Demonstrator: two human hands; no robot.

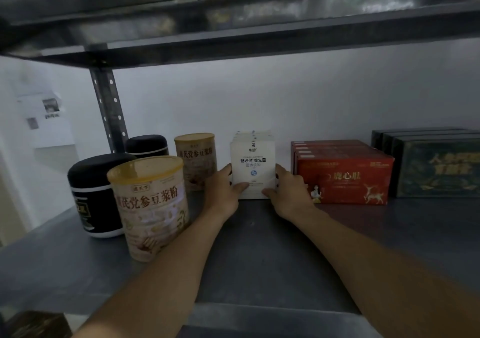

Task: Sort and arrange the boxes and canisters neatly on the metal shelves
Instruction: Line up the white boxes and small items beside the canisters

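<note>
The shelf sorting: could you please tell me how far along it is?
Done: the red boxes and dark boxes stand in tidy rows on the right. In hand: the left hand and right hand grip the white boxes. To do: the canisters on the left stand staggered.

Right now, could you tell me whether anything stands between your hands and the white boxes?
Nothing visible does. The left hand and right hand grip the white boxes from either side; the rear beige canister and red boxes stand off to the sides.

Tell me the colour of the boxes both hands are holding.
The boxes are white with dark lettering and a small blue emblem; head view.
</note>
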